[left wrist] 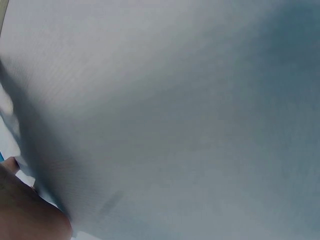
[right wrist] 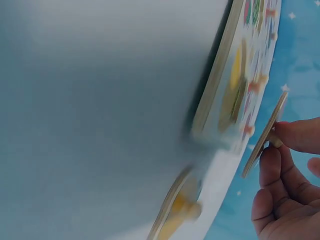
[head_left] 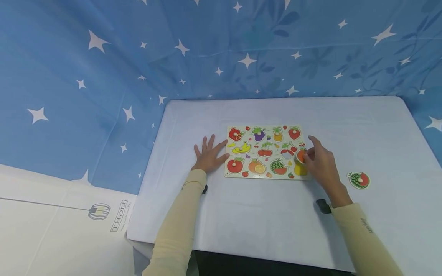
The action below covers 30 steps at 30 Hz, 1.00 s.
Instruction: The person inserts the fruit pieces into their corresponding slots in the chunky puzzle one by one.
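Observation:
A flat fruit puzzle board (head_left: pixel 255 177) lies on the table, with knobbed pieces of several fruits in it. My left hand (head_left: pixel 208 157) rests on the cloth with fingers spread, thumb and index fingertips at the board's left edge. Over the board's right side, my right hand (head_left: pixel 321 163) pinches an orange-red fruit puzzle piece (head_left: pixel 301 156). The right wrist view shows that puzzle piece (right wrist: pixel 264 135) tilted, its wooden knob between thumb and fingers. Under it in the head view is a yellow fruit shape (head_left: pixel 300 170) at the board's lower right corner.
A loose watermelon piece (head_left: pixel 359 180) lies on the white tablecloth (head_left: pixel 262 218) right of the board. Near the board's corner in the right wrist view is a loose knobbed piece (right wrist: pixel 172 207). Behind the table hangs a blue star-patterned curtain (head_left: pixel 214 30).

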Available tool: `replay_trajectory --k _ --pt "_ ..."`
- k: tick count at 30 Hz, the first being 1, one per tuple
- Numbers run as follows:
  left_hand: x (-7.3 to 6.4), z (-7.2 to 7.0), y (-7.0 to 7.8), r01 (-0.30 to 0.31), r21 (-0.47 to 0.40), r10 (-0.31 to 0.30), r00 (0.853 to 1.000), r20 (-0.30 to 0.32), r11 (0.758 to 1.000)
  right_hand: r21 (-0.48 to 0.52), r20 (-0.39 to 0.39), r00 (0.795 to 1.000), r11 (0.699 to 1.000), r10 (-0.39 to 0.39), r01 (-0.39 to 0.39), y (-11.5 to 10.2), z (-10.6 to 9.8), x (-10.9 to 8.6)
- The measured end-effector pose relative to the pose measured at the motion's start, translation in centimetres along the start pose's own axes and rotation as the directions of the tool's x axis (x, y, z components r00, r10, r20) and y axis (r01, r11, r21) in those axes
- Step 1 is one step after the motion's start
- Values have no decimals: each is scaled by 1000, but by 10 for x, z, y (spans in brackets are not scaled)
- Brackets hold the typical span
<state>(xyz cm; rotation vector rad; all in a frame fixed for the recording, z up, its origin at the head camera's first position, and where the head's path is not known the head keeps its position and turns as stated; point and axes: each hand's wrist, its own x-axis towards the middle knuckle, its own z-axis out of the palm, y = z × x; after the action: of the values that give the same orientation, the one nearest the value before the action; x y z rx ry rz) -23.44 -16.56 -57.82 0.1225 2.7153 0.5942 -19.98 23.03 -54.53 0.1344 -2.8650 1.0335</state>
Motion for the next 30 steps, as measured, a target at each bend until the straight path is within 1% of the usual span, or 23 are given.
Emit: replay_trajectory --k 7,10,15,18,24,28,30 --pt "0 -2 0 1 12 -1 1000 -1 1000 30 8 995 995 -99 98 -19 18 4" --pt "-1 -2 1 7 18 -7 1000 10 1000 45 37 994 994 -99 98 -29 29 3" --pt "-7 -5 6 5 26 -5 1000 10 1000 58 87 992 995 -87 82 -47 46 -1" --pt "-10 -6 9 4 24 -5 1000 4 1000 67 104 987 991 -119 112 -56 56 -1" --pt "-9 -5 7 6 17 -6 1000 1 1000 88 132 975 982 -177 166 -72 72 -3" --pt "-8 -4 6 4 20 -4 1000 -10 1000 94 139 970 978 -199 187 -80 82 -6" --pt "-7 -3 5 5 21 -5 1000 -14 1000 92 146 969 978 -197 185 -84 86 -7"
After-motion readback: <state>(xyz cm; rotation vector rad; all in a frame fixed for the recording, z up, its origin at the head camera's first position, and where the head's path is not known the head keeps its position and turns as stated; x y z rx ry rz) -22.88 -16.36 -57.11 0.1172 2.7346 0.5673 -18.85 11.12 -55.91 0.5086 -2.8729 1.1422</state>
